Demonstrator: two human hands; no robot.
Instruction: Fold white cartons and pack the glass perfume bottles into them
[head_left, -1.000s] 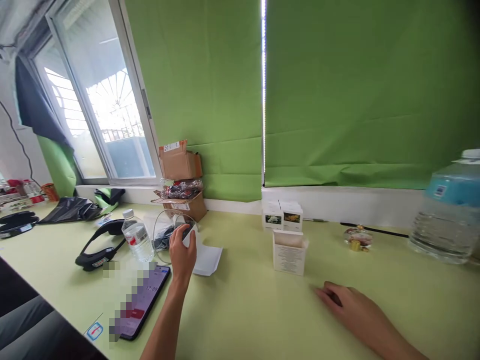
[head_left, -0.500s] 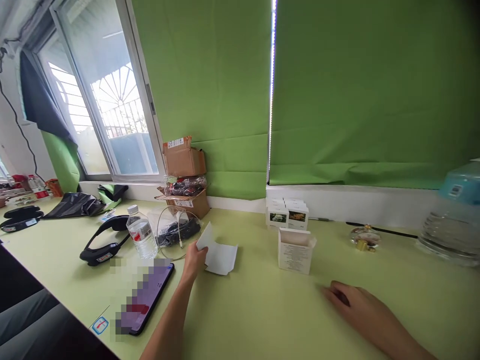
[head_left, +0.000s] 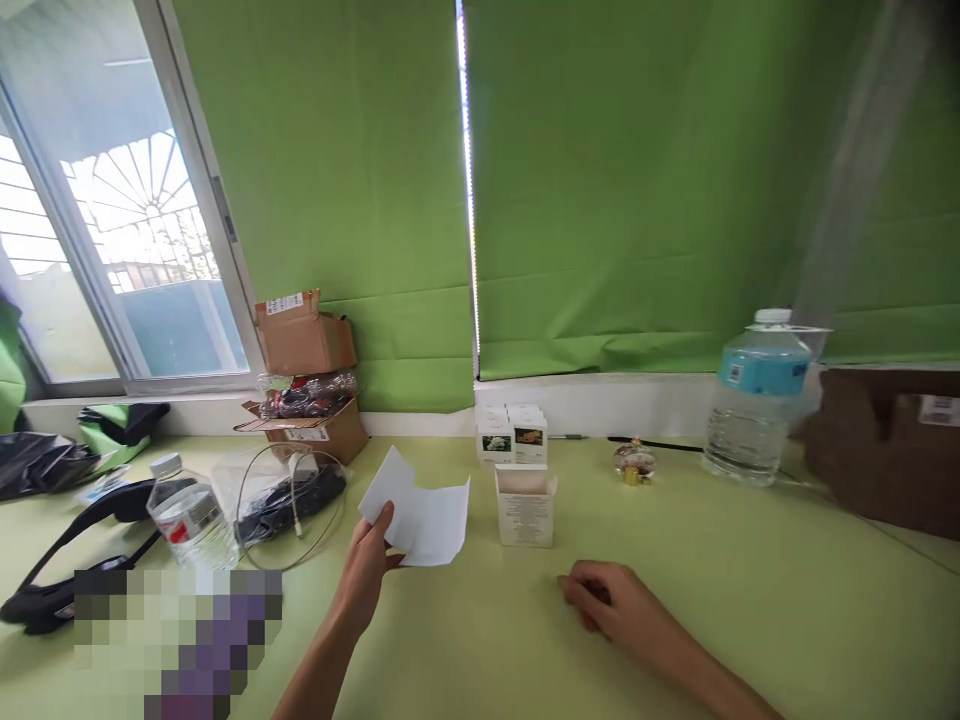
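Observation:
Between the thumb and fingers of my left hand [head_left: 365, 565] is a folded white sheet of paper or thin card [head_left: 427, 520], held just over the table with its two halves angled apart. To its right a small white box [head_left: 525, 513] stands upright with its top open and fine print on the front. My right hand [head_left: 600, 595] rests on the table in front of that box, its fingers curled closed. Anything inside the curl is hidden. Behind the open box stand several small white boxes [head_left: 512, 437] with flower pictures.
A glass ornament with gold parts [head_left: 634, 462] and a large water bottle [head_left: 754, 410] stand at right, near a brown bag [head_left: 892, 450]. Left are a small water bottle [head_left: 191, 515], a black headset [head_left: 75, 545], a white cable [head_left: 298, 500], stacked cartons [head_left: 304, 340] and a blurred-out phone [head_left: 217, 640].
The view has turned right, bringing in the brown bag and the whole large bottle. My left hand has tilted the sheet and brought it nearer the open box. My right hand stays curled.

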